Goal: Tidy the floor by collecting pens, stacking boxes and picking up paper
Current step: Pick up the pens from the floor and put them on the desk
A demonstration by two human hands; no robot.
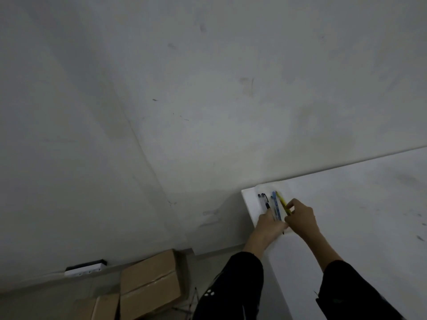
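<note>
White surface [346, 204] corner bears black pens [263, 198], a blue pen [275, 200] and a yellow pen [282, 200]; right hand [300, 218] grip pinches the yellow pen, left hand [270, 225] grip covers pen ends, state indeterminable.

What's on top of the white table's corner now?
Black pens, a blue pen and a yellow pen, side by side. The left hand and right hand cover their near ends.
</note>
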